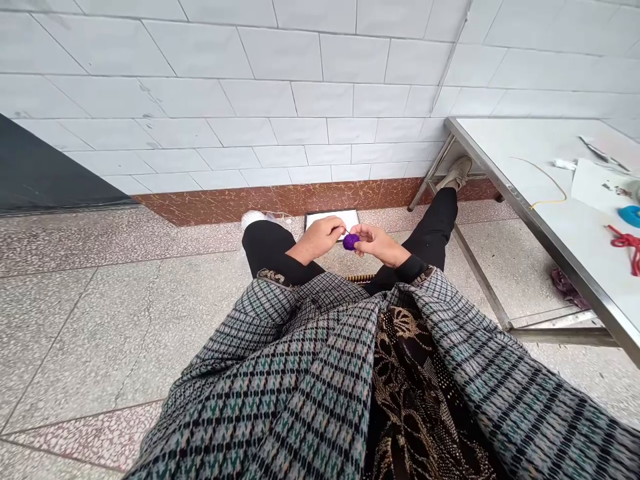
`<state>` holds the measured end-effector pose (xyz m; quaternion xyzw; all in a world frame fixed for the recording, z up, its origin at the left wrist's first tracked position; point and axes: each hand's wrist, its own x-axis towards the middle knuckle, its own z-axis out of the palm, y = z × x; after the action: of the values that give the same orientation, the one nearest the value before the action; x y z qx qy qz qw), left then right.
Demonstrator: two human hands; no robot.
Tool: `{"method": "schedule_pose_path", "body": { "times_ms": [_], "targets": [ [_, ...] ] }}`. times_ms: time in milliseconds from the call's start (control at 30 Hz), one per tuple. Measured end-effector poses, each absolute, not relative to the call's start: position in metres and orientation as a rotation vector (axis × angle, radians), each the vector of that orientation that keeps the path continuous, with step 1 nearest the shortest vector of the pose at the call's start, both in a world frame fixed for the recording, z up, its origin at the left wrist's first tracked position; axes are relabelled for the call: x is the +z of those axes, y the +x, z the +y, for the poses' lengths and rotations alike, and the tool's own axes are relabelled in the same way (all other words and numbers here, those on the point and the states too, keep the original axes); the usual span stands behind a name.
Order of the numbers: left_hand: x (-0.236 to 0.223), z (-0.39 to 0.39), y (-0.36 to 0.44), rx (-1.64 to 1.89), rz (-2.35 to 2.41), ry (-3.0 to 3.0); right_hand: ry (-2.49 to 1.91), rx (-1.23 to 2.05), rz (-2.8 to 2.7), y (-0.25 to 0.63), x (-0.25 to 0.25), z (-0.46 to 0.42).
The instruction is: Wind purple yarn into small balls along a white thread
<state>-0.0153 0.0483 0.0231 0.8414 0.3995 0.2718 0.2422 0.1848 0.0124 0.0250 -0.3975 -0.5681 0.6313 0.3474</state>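
A small, rounded purple piece with a knitted or crocheted look is held between the fingertips of my right hand, above the gap between my knees. My left hand is closed just beside it, its thumb and forefinger pinched together. A thin dark line runs from that pinch to the purple piece; whether it is a needle, a hook or a thread I cannot make out. Below and behind the hands, a dark-rimmed white tray or board lies on the floor by the wall, partly covered by my hands.
At right stands a metal-edged table bearing a yellow cord, red knotted cord, a blue ring-shaped item and slim tools. A tiled wall rises ahead. Crumpled dark-red material lies beneath the table.
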Motion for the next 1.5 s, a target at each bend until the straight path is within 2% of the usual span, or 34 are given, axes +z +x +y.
{"method": "schedule_pose_path", "body": {
  "times_ms": [167,333,433,567,733,833,933,1067,1200,1333,1400,1500],
  "targets": [
    [0.009,0.032,-0.006,0.563,0.982,2.225,-1.007,1.502,-1.280,0.188,0.027,0.021],
    [0.026,0.021,0.000,0.483,0.802,2.446,-1.225,1.330,-1.322,0.189,0.012,0.029],
    [0.031,0.030,-0.006,0.626,0.926,2.443,-1.263,1.493,-1.509,0.189,0.009,0.023],
    [0.019,0.040,-0.012,0.740,1.100,2.286,-1.008,1.750,-1.439,0.188,0.019,0.013],
    [0.009,0.025,0.001,0.545,0.957,2.297,-0.985,1.471,-1.111,0.190,0.027,0.023],
    [0.018,0.019,0.003,0.486,0.833,2.415,-1.171,1.320,-1.203,0.190,0.019,0.028],
    [0.028,0.026,-0.006,0.612,0.905,2.425,-1.257,1.459,-1.462,0.189,0.013,0.023],
    [0.025,0.038,-0.016,0.773,1.065,2.285,-0.981,1.752,-1.460,0.186,0.024,0.012],
    [0.013,0.032,-0.008,0.687,1.067,2.203,-0.898,1.603,-1.173,0.186,0.033,0.016],
    [0.018,0.020,0.002,0.513,0.850,2.373,-1.082,1.396,-1.160,0.188,0.021,0.025],
    [0.025,0.020,0.000,0.550,0.854,2.410,-1.232,1.390,-1.328,0.188,0.014,0.025],
    [0.029,0.027,-0.010,0.687,0.975,2.363,-1.280,1.554,-1.539,0.187,0.012,0.018]
  ]
}}
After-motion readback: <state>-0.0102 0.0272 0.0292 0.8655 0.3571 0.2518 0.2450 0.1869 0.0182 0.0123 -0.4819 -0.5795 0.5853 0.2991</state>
